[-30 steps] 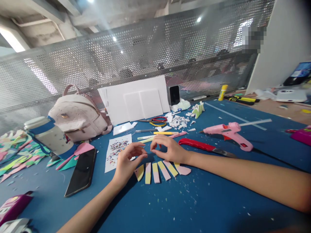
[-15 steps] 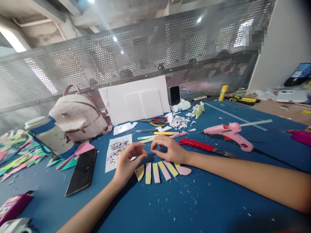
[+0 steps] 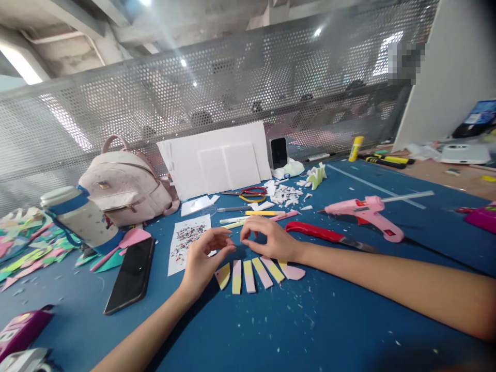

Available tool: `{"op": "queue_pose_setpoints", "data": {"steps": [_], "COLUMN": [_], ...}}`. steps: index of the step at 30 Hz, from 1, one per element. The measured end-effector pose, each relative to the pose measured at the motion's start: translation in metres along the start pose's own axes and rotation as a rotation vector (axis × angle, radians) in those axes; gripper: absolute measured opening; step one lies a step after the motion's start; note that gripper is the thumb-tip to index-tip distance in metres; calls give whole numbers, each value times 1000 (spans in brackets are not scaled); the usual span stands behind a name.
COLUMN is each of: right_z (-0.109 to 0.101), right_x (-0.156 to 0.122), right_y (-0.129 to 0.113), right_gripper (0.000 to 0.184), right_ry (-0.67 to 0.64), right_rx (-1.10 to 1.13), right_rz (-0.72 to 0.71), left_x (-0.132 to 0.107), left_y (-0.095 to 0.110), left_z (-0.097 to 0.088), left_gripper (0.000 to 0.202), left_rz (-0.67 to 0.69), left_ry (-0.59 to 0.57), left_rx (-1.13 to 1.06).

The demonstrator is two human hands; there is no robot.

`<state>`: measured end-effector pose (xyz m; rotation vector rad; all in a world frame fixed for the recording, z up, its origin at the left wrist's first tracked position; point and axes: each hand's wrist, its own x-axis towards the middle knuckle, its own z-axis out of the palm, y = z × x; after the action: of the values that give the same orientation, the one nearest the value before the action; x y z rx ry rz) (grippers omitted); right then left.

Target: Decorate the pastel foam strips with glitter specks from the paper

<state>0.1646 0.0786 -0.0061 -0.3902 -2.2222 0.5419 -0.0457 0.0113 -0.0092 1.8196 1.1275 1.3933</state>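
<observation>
Both hands hover over a fan of short pink-and-yellow strips (image 3: 249, 276) on the blue table. My left hand (image 3: 207, 253) is curved, thumb and fingers apart, holding nothing visible. It is beside the fan's left end, over the right edge of a printed white sheet (image 3: 180, 253). Facing it across a small gap, my right hand (image 3: 269, 238) is curled into a loose arch, with nothing seen in it. Below that hand, its wrist and forearm partly cover the tops of the right-hand strips and a rounded pink piece (image 3: 295, 272).
Right of my hands lie a red-handled utility knife (image 3: 315, 231) and a pink glue gun (image 3: 368, 209). Markers (image 3: 265, 212), scissors (image 3: 251, 194) and white scraps (image 3: 287, 195) lie beyond. A phone (image 3: 132, 276), tumbler (image 3: 83, 219) and backpack (image 3: 124, 186) are on the left.
</observation>
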Motion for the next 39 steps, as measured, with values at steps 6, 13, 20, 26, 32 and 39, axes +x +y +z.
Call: {"op": "queue_pose_setpoints", "data": {"steps": [6,13,20,26,32,39], "right_z": [0,0,0,0,0,1], "right_x": [0,0,1,1,2,1], "right_y": [0,-1,-2,-2,-2,0], "right_gripper": [4,5,5,7,6,3], "right_ry": [-6,-16,-42,-73,-86,-85], "right_rx": [0,-20,-16,10,11,-3], "right_rz": [-6,-62,-95,-108,-111,-98], "left_x": [0,-1,-2,1,1,2], "left_y": [0,2,2,3,3,1], "left_z": [0,1,3,6,9,9], "left_gripper": [24,22,21,19,18,19], "left_rz": [18,50,33,-70,-119,-154], "left_ry": [-27,-76,-67,-55,-64,-85], "left_rx": [42,87,62,-26,-108,-153]}}
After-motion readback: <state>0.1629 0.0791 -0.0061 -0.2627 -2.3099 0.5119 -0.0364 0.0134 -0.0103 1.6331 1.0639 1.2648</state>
